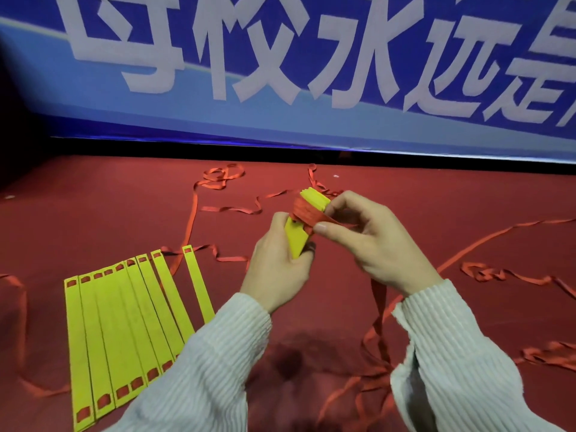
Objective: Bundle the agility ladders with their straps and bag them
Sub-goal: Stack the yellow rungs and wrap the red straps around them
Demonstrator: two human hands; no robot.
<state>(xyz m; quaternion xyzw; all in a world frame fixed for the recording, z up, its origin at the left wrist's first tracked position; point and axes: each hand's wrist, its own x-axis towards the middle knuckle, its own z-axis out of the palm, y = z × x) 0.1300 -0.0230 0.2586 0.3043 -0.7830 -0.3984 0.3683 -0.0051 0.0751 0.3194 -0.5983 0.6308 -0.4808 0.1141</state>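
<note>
The bundle of yellow rungs (307,222) is a thick stack of flat, smooth strips pressed together, held up in the air above the red surface (93,213). It tilts, with its far end pointing up and away. Red strap (304,210) is wound round its middle many times, like a tight band. The strap is thin, flat and a little shiny, like ribbon.

The left hand (277,266) grips the lower end of the bundle, with fingers curled round it. The right hand (371,241) pinches the red strap beside the bundle, thumb and fingers closed on it. From there the strap hangs down between the two sleeves (452,353), which are pale and ribbed.

More yellow rungs (124,322) lie flat on the surface to the left, side by side like a fan. Each one is long and thin, with a small slot at each end where red shows through. Loose red strap (218,179) curls and loops all over the surface, near and far.

Behind stands a big blue banner (280,57) with large white characters.
</note>
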